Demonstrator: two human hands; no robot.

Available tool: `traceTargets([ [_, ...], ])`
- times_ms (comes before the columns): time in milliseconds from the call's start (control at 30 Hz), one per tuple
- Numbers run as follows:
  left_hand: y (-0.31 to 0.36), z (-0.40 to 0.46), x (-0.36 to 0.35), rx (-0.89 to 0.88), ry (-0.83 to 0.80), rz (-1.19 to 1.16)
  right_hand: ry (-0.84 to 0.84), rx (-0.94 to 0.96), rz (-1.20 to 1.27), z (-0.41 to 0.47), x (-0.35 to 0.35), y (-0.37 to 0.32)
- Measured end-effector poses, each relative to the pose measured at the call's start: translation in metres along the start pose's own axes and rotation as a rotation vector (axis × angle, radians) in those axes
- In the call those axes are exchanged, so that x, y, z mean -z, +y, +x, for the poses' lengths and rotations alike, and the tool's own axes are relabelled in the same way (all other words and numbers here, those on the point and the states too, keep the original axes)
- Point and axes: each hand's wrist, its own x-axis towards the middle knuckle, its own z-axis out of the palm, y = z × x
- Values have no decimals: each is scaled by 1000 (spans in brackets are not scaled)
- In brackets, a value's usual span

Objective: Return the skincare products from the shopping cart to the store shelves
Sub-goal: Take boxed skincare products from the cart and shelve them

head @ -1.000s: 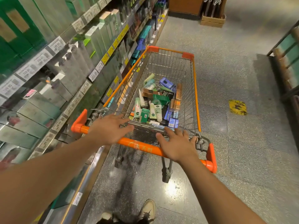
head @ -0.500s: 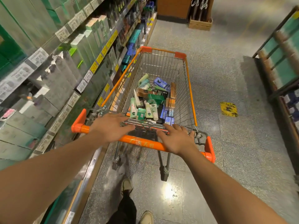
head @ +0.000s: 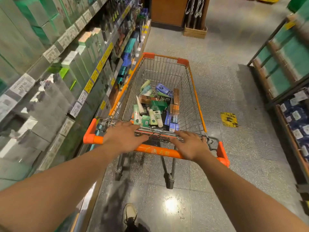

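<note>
Both hands are on the cart here: the left hand (head: 124, 137) lies over the orange handle bar (head: 157, 152) with fingers stretched forward and relaxed, not wrapped, and the right hand (head: 190, 144) does the same a little further along, fingers fanned flat across the folded wire seat. Palms pressing, nothing gripped. The shopping cart (head: 195, 91) sits in the aisle close alongside the store shelves (head: 71, 36) on the left, and the skincare products (head: 155, 108) are heaped on the basket floor, bunched toward the handle end: small green, blue and brown cartons, with pale tubes lying across them. Judging by their look, these are light, stiff little boxes that one hand can pinch by the long sides, while the tubes look smoother and softer, likely to slide if squeezed near the cap, so the middle of the body seems the safer hold. The heap is loose, so lifting one from underneath could tumble the rest. The shelf stock is blurred, and which slot matches which carton cannot be told from here. Compared with half a second back, the cart has rolled on up the aisle: the shelf boxes have slid past on the left, the yellow floor sticker (head: 229, 119) sits nearer the cart's side, and only one shoe (head: 129, 213) shows below now. The hands keep the same flat pushing pose, and nothing has left the basket yet.
</note>
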Motion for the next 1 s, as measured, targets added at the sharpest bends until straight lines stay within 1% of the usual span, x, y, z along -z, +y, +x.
traceTargets([
  [433,7,51,26,-10,17,-16,17,-18,6,52,31,2],
  [667,7,62,25,9,10,-46,2,-17,29,58,38,3],
  [1000,16,55,35,38,-10,-61,9,8,59,55,43,2],
])
